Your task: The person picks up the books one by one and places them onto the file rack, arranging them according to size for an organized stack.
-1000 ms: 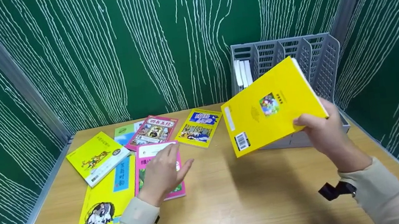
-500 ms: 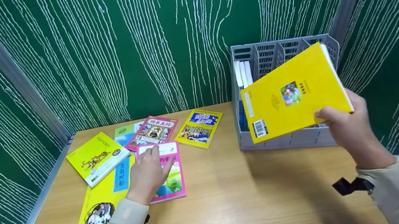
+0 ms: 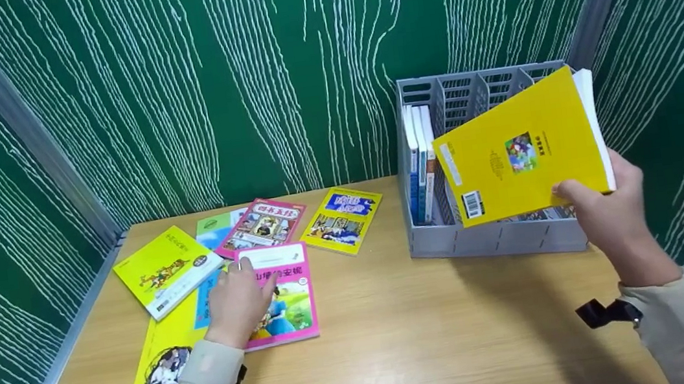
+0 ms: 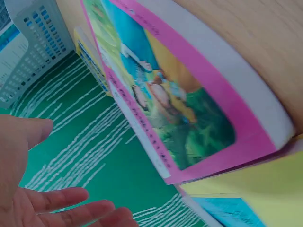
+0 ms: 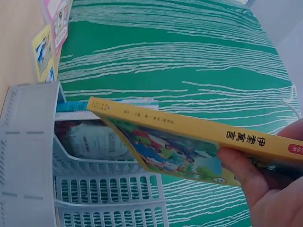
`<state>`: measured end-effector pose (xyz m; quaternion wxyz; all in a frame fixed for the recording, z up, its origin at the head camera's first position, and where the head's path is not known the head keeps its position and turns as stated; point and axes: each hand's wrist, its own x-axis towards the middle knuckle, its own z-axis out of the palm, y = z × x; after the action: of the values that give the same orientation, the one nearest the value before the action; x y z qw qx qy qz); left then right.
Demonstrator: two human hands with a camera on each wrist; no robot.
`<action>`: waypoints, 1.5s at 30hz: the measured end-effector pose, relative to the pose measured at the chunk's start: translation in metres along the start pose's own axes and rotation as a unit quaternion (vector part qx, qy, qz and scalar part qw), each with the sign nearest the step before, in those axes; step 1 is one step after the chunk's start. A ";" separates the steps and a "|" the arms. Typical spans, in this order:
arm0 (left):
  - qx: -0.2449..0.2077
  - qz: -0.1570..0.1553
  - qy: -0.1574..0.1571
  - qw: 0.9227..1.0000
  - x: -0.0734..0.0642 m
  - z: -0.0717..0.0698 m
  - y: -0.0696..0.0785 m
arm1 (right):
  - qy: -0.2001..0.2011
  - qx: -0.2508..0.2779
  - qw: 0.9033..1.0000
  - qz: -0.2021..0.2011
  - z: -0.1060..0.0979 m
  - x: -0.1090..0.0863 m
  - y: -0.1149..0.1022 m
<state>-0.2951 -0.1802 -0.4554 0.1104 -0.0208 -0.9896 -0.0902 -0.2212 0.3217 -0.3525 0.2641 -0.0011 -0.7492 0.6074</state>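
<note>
Ideally, right hand (image 3: 619, 220) pinching the yellow book (image 3: 503, 178), left hand (image 3: 238, 304) spread, I'd square it to the rack (image 3: 492, 242) near the bench's (image 3: 410, 320) back-right corner.

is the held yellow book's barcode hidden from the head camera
No, the head view shows the barcode near the lower left corner of the yellow book in the right hand.
</note>
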 end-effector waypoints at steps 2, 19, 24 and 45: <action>-0.005 -0.002 0.001 1.000 0.000 0.002 -0.004 | 0.004 0.012 1.000 0.006 -0.001 0.001 0.002; -0.012 -0.054 -0.049 0.997 0.002 0.016 -0.025 | 0.030 -0.047 0.998 -0.024 0.001 0.014 0.008; -0.027 -0.069 -0.081 0.994 0.003 0.021 -0.024 | 0.012 -0.078 0.996 -0.027 0.014 0.020 0.020; -0.096 -0.102 -0.150 0.979 0.014 0.025 -0.023 | -0.067 -0.093 0.993 -0.002 0.051 0.042 0.060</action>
<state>-0.3156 -0.1976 -0.4799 -0.0520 0.0562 -0.9786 -0.1912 -0.2965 0.3046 -0.3968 0.2137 0.0164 -0.8185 0.5330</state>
